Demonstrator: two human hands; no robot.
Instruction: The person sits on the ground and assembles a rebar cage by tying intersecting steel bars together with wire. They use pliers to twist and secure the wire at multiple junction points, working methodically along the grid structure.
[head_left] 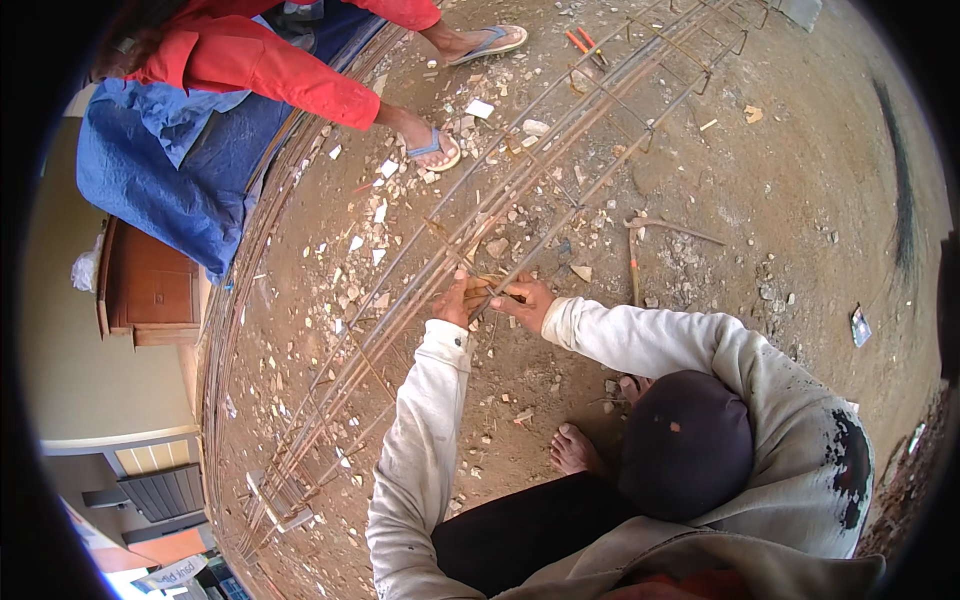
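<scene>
A long rebar cage runs diagonally from the lower left to the upper right, with rusty bars and thin square stirrups. Both my hands meet at its near lower bar, around a stirrup joint. My left hand is on the inner side, its fingers closed on the stirrup there. On the near side of the bar, my right hand has its fingers and thumb pinched together close to the left fingertips. Whatever lies between the right fingers is too small to make out.
A co-worker's red trouser leg and sandalled foot are beyond the cage. Orange-handled pliers lie at the top. Nearer is a bent rod-like tool. Broken tile pieces litter the soil. A blue tarp hangs upper left.
</scene>
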